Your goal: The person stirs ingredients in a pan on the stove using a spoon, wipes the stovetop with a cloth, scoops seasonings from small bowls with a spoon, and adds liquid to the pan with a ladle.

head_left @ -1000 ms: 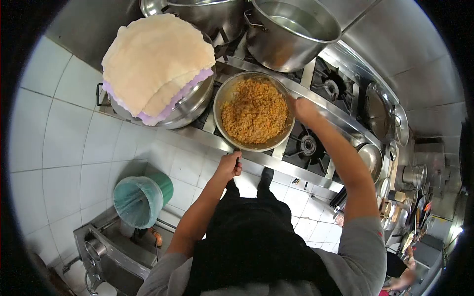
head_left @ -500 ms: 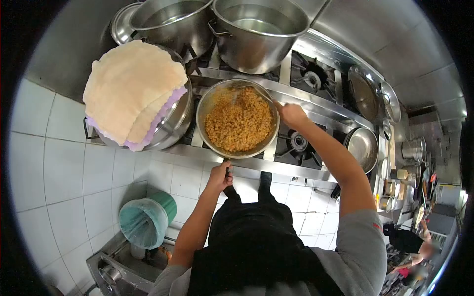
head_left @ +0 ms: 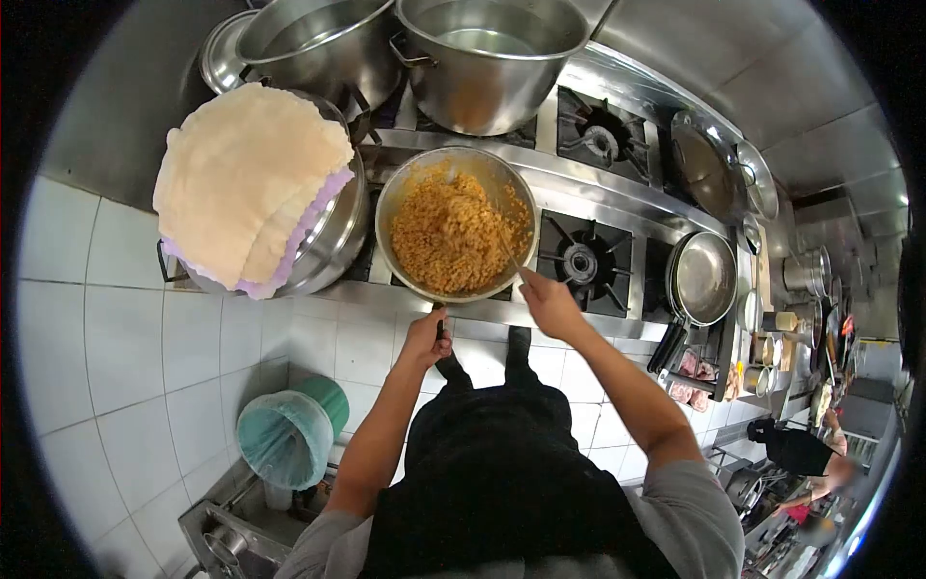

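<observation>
A round metal frying pan [head_left: 498, 170] sits on the front of the stove, full of crumbly orange-brown food [head_left: 449, 232] that looks like ground meat or grains. My left hand [head_left: 427, 340] is closed round the pan's dark handle at the near side. At the pan's right edge, my right hand [head_left: 552, 301] grips a spoon or spatula [head_left: 512, 255]. Its head is buried in the food, so its exact kind is hidden. The food is heaped up and slightly blurred around the middle.
Two tall pots, one left [head_left: 318, 43] and one right [head_left: 492, 72], stand behind the pan. A cloth [head_left: 253, 179] covers a big pot at left. Burners [head_left: 581, 261] and stacked pans [head_left: 704, 278] are at right. A lined bin [head_left: 285, 439] stands below; another person [head_left: 805, 454] is far right.
My right hand has swung from the pan's upper right down to its lower right, pulling the utensil through the food, which is now heaped. My left hand stays on the handle.
</observation>
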The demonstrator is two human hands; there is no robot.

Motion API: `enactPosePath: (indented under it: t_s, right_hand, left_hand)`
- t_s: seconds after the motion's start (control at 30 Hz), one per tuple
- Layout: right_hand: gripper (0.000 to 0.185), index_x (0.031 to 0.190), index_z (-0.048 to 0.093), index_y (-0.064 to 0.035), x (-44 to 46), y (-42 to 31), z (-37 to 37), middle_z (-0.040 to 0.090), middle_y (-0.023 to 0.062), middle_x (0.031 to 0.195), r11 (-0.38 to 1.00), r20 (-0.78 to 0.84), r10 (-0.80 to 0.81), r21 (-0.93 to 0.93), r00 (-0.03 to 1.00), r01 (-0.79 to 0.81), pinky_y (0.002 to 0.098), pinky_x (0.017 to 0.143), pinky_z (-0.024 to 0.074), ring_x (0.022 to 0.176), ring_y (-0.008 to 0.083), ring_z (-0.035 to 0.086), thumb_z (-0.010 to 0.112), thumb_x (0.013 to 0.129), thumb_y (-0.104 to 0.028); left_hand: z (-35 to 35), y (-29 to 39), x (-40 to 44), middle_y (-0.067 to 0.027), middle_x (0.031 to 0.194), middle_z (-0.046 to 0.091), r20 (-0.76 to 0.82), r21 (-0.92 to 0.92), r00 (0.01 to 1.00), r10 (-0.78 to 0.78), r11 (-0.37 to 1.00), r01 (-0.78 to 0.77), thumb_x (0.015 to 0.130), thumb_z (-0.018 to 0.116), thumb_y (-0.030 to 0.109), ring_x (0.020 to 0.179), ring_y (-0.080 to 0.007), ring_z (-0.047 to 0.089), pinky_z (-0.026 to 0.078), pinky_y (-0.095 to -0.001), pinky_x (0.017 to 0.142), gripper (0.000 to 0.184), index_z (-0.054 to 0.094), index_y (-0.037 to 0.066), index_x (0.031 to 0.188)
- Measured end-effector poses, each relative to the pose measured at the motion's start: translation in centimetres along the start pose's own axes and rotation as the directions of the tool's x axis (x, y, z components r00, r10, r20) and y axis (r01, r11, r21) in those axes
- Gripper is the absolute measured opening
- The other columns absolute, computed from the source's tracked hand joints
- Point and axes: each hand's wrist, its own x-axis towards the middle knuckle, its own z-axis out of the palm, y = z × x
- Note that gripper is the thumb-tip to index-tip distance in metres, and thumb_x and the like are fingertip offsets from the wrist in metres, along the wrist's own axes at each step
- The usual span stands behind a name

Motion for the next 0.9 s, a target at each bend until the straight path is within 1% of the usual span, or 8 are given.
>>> enactPosePath:
  t_s: [0.27,0.33,0.47,0.5,0.53,0.63,0.77,0.9]
  right_hand:
    - [0.054,0.139,0.038,-0.0078,12.8,4.5,-3.1,0.064,0.0218,0.076,0.729,0.147,-0.183,-0.643,0.972,0.235,0.0503,0.059,0.0524,0.067,0.0382,0.064,0.049,0.086,-0.015]
    - [0.03,0.112,0.057,-0.0019,12.6,5.4,-1.9,0.062,0.0252,0.073,0.791,0.091,-0.156,-0.585,0.984,0.179,0.0526,0.057,0.0493,0.066,0.0438,0.061,0.048,0.093,-0.023]
    - [0.028,0.113,0.058,-0.0021,3.4,8.4,7.9,0.061,0.0209,0.068,0.964,-0.16,-0.155,-0.239,0.975,0.114,0.0411,0.046,0.0474,0.055,0.0335,0.061,0.048,0.094,-0.02]
    - [0.03,0.117,0.057,-0.0034,2.4,4.9,8.0,0.057,0.0146,0.064,0.952,0.033,0.204,0.228,0.978,-0.206,0.0363,0.043,0.044,0.05,0.0259,0.056,0.049,0.095,-0.022]
    - [0.033,0.121,0.057,-0.0048,1.7,1.7,7.4,0.053,0.0083,0.06,0.627,0.355,0.415,0.556,0.838,-0.546,0.0314,0.04,0.0407,0.045,0.0184,0.052,0.05,0.096,-0.024]
    - [0.042,0.134,0.049,-0.0064,3.6,1.9,5.5,0.049,0.0041,0.058,0.203,0.607,0.366,0.688,0.705,-0.697,0.0297,0.039,0.0402,0.043,0.0147,0.046,0.049,0.096,-0.025]
    - [0.039,0.129,0.053,-0.0058,1.8,-2.0,-0.4,0.057,0.0122,0.06,0.865,0.254,0.331,0.304,0.909,-0.4,0.037,0.045,0.0464,0.05,0.0246,0.058,0.049,0.095,-0.024]
    - [0.038,0.127,0.053,-0.0047,2.4,-2.1,-3.9,0.061,0.0305,0.076,0.963,0.107,-0.187,-0.176,0.977,0.204,0.0521,0.06,0.0505,0.068,0.044,0.062,0.052,0.092,-0.019]
  left_hand:
    - [0.0,-0.4,0.0,-0.0058,0.06,0.046,-0.019,-0.021,1.0,-0.012,1.0,0.012,0.09,0.06,0.029,0.042,-0.0153,0.042,0.033,-0.0304,0.038,0.027,0.05,0.004,0.091]
    - [0.0,-0.2,-0.2,-0.0061,0.06,0.046,-0.006,-0.05,1.0,0.003,0.999,-0.003,0.089,0.061,0.029,0.043,-0.0157,0.042,0.033,-0.0306,0.039,0.027,0.051,0.004,0.089]
    - [0.2,0.0,0.0,-0.0061,0.061,0.046,-0.056,-0.016,0.998,-0.02,1.0,0.019,0.088,0.061,0.03,0.044,-0.0155,0.043,0.033,-0.0303,0.04,0.029,0.051,0.003,0.09]
    - [0.4,0.0,0.1,-0.0061,0.061,0.046,-0.052,-0.019,0.998,-0.02,1.0,0.019,0.088,0.061,0.03,0.044,-0.0155,0.043,0.033,-0.0303,0.04,0.029,0.051,0.003,0.09]
    - [0.3,-0.1,0.0,-0.0061,0.061,0.046,-0.039,-0.003,0.999,-0.018,1.0,0.018,0.088,0.061,0.03,0.044,-0.0154,0.043,0.033,-0.0303,0.04,0.029,0.051,0.003,0.09]
    - [0.0,0.1,0.0,-0.0061,0.062,0.046,-0.018,0.019,1.0,-0.025,0.999,0.026,0.088,0.061,0.031,0.044,-0.0151,0.042,0.034,-0.0299,0.04,0.03,0.051,0.003,0.091]
    - [0.1,-0.1,0.1,-0.0057,0.062,0.046,-0.023,-0.014,0.999,-0.023,1.0,0.023,0.088,0.062,0.031,0.044,-0.0146,0.042,0.033,-0.0289,0.04,0.031,0.051,0.003,0.093]
    - [0.3,0.0,-0.1,-0.005,0.061,0.046,-0.047,-0.04,0.998,-0.035,0.999,0.033,0.087,0.063,0.031,0.044,-0.0143,0.042,0.033,-0.0282,0.04,0.031,0.05,0.004,0.093]
